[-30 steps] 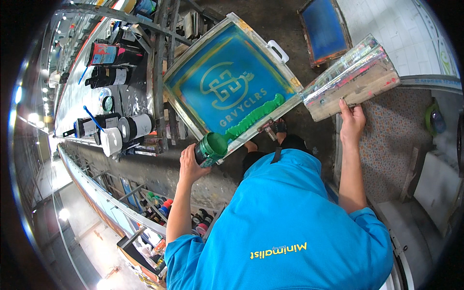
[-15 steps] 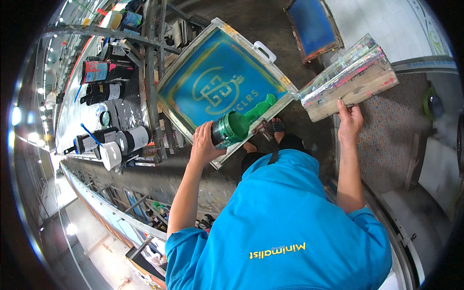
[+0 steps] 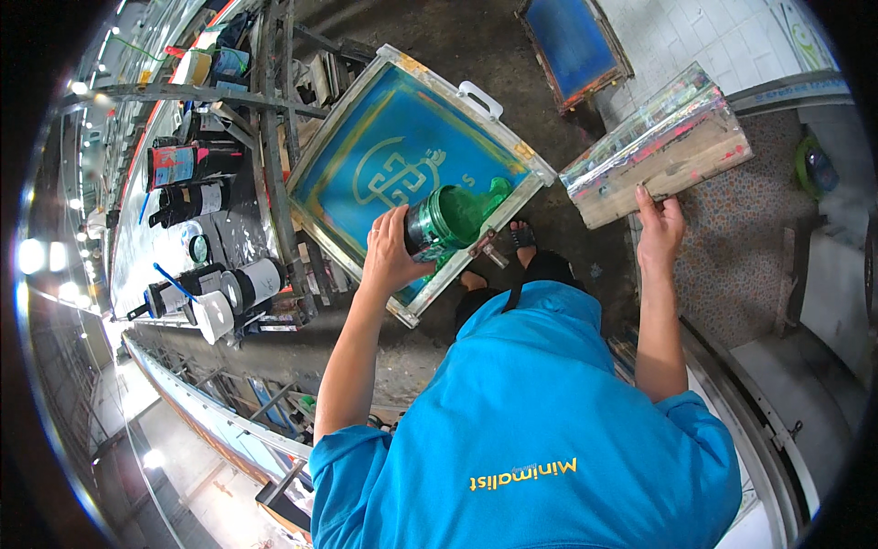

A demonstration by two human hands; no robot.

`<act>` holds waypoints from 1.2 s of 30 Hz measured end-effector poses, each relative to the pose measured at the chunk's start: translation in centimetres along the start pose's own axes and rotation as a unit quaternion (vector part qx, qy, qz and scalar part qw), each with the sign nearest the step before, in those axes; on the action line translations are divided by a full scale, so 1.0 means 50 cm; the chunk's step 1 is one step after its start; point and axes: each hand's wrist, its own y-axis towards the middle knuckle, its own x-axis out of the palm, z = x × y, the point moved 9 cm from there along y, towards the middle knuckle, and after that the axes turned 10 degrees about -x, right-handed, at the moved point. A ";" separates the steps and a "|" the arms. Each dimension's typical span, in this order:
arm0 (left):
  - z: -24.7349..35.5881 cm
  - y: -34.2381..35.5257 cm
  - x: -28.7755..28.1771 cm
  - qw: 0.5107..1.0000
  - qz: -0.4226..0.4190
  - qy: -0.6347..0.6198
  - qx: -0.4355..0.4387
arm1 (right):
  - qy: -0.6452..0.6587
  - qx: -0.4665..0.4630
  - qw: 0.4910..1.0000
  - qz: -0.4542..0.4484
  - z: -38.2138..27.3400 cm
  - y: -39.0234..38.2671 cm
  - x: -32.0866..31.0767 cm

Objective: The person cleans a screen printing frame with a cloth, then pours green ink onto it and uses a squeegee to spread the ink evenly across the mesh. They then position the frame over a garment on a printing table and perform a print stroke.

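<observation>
My left hand (image 3: 390, 254) is wrapped round a dark tub (image 3: 421, 229) of green ink, tipped with its mouth toward the right over a screen-printing frame (image 3: 428, 75). Thick green ink (image 3: 496, 194) lies on the blue mesh (image 3: 352, 137) along its near right edge, and more shows below the tub. Pale line lettering and an emblem mark the mesh, partly covered by the tub and ink. On the right, my right hand (image 3: 660, 236) grips the lower edge of a wide, paint-stained wooden squeegee (image 3: 660, 160), held up beside the frame's right corner.
A white handle (image 3: 481, 99) sits on the frame's far side, a metal clamp (image 3: 488, 249) on its near side. At left, a bench holds dark ink tubs (image 3: 192, 165) and a white cup (image 3: 213, 316). Another blue screen (image 3: 572, 46) stands farther off. Metal rails (image 3: 265, 137) run alongside.
My left hand has shifted the tub slightly farther over the mesh and tipped it more. Green ink now also shows below the tub along the near edge. The squeegee stays almost in place.
</observation>
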 end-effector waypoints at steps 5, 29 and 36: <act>-0.067 -0.093 0.009 0.998 -0.020 0.019 -0.052 | -0.003 0.001 1.000 -0.016 -0.004 0.005 0.008; -0.166 -0.508 -0.016 0.979 0.081 0.005 -0.188 | -0.006 -0.093 0.985 -0.147 -0.178 -0.027 0.105; -0.116 -0.440 -0.026 0.982 0.057 0.005 -0.178 | -0.025 -0.099 0.983 -0.154 -0.218 -0.051 0.113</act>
